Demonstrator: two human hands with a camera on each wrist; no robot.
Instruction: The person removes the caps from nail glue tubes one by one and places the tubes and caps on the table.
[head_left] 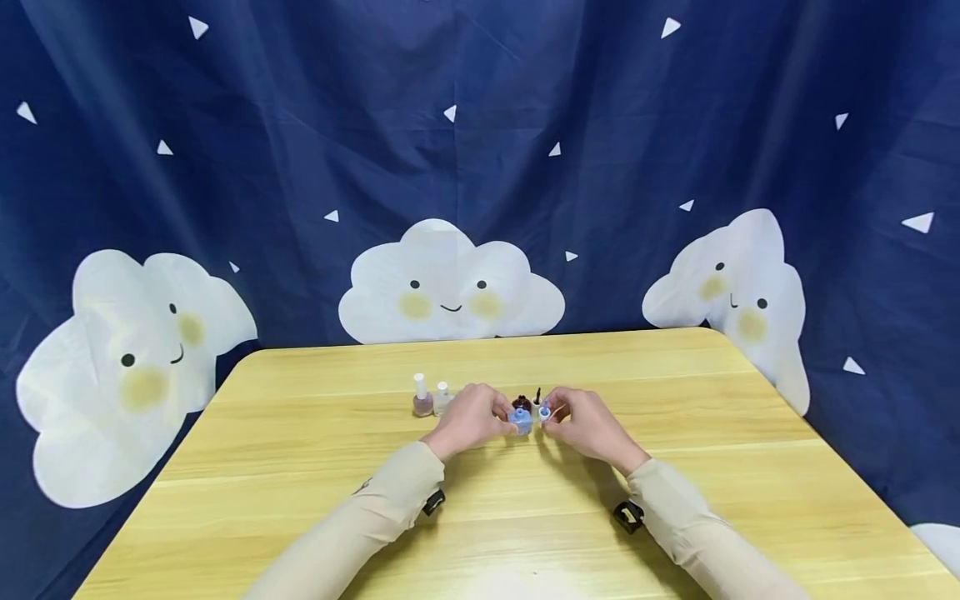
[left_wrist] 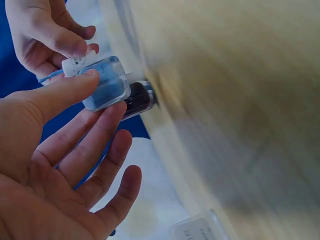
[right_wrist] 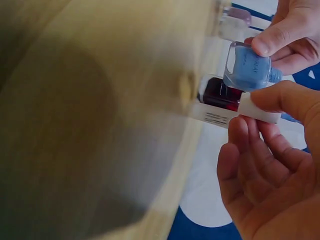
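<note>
A blue nail polish bottle (head_left: 520, 422) with no cap is pinched between the thumb and fingers of my left hand (head_left: 469, 418). In the right wrist view its bare neck sticks out past the left thumb. My right hand (head_left: 588, 425) pinches a white brush cap (right_wrist: 260, 110), with its blue-coated brush (left_wrist: 51, 76) pointing away from the table. Cap and bottle are apart, side by side. Just behind them stands a dark red nail polish bottle (right_wrist: 220, 94), also uncapped. Beside that, another white cap (head_left: 537, 404) stands with a dark brush upward.
Left of my left hand, a pale purple nail polish bottle (head_left: 423, 405) and a clear one (head_left: 442, 400), both white-capped, stand on the wooden table (head_left: 315, 450). A dark blue curtain (head_left: 480, 108) with white clouds hangs behind the table's far edge.
</note>
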